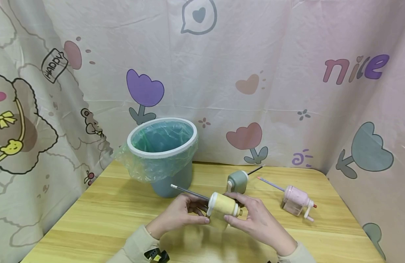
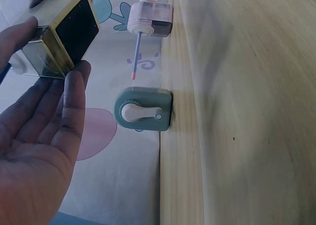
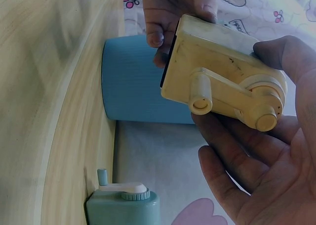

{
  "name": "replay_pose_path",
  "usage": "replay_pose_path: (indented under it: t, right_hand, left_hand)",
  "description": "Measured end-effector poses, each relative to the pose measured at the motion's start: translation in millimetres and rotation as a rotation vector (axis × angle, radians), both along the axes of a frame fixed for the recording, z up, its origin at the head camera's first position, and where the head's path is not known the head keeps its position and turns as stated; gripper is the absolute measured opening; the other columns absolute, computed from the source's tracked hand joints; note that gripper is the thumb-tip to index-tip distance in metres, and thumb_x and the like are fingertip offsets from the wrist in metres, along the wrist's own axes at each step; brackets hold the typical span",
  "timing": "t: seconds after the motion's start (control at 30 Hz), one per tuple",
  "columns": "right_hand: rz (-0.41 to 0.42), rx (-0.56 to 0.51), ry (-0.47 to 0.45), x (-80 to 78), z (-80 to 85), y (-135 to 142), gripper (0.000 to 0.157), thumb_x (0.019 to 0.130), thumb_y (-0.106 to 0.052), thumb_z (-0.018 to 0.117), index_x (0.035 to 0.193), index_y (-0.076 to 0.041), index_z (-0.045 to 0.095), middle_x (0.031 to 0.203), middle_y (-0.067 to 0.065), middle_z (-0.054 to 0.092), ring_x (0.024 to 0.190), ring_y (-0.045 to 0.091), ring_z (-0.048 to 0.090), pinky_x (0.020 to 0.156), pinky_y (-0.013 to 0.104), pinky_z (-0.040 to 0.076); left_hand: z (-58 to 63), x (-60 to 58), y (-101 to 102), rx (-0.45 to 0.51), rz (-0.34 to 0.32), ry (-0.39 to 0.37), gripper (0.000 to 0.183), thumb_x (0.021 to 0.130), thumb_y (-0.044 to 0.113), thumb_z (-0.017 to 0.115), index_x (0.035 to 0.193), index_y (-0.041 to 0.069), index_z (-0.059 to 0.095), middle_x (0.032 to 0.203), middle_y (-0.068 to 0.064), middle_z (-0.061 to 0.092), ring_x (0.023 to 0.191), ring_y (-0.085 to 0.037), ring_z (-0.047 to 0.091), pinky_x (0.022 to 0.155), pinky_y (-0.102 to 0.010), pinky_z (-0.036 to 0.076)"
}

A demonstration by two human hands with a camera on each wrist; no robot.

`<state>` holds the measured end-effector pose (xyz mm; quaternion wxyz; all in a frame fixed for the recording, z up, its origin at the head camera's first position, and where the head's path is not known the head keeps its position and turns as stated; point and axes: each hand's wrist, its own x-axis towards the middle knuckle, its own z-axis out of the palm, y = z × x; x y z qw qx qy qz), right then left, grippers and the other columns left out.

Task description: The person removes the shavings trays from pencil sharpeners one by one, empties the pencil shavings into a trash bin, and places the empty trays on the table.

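A yellow crank pencil sharpener is held above the table between both hands, a dark pencil sticking out of its white front end toward the left. My left hand grips the front end, thumb on one side and fingers beneath, by the clear shavings drawer. With thumb and fingers on opposite sides, my right hand holds the crank end. The crank shows plainly in the right wrist view, and no finger is turning it. A black pad covers the sharpener's base.
Behind the left hand stands a blue bin with a clear bag liner over its white rim. A green sharpener with a dark pencil sits behind the right hand. Farther right is a pink sharpener with a purple pencil. Printed curtains surround the table.
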<state>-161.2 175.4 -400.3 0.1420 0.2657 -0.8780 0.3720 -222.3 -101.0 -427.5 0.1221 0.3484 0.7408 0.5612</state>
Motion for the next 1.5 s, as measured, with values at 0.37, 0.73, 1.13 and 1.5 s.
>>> replay_pose_path:
  t: [0.37,0.73,1.13,1.5]
  right_hand:
    - [0.0,-0.002,-0.004,-1.2,0.7,0.6,0.05,0.092,-0.033,0.086,0.137,-0.021,0.07,0.121,-0.009,0.078,0.101,0.0,0.069,0.091,0.029,0.063]
    - [-0.048,-0.039,-0.026,-2.6,0.4,-0.6,0.05,0.084,-0.029,0.091,0.13,-0.028,0.071,0.112,-0.019,0.077,0.097,-0.003,0.068,0.088,0.027,0.062]
    - [-0.047,-0.044,0.012,-4.0,0.1,-1.2,0.049,0.082,-0.028,0.092,0.127,-0.027,0.072,0.112,-0.017,0.078,0.097,-0.002,0.069,0.089,0.028,0.062]
    - [-0.031,-0.056,0.019,-2.8,2.7,2.6,0.05,0.082,-0.026,0.092,0.128,-0.029,0.071,0.108,-0.021,0.077,0.096,-0.003,0.069,0.087,0.026,0.061]
  left_hand:
    - [-1.5,2.5,1.4,0.021,0.027,-0.024,0.041,0.088,0.012,0.088,0.124,-0.003,0.075,0.11,-0.017,0.079,0.094,-0.009,0.076,0.089,-0.029,0.067]
    - [-3.1,4.8,4.1,0.037,0.056,-0.038,0.044,0.089,0.012,0.088,0.126,-0.006,0.072,0.114,-0.02,0.078,0.099,-0.008,0.077,0.096,-0.044,0.066]
    - [-2.2,6.8,4.2,0.064,0.058,-0.047,0.043,0.088,0.01,0.088,0.125,-0.007,0.072,0.115,-0.023,0.078,0.099,-0.009,0.078,0.096,-0.05,0.065]
    - [-0.1,7.0,6.8,0.089,0.056,-0.1,0.045,0.088,0.01,0.089,0.126,-0.007,0.072,0.118,-0.025,0.077,0.099,-0.009,0.079,0.092,-0.033,0.067]
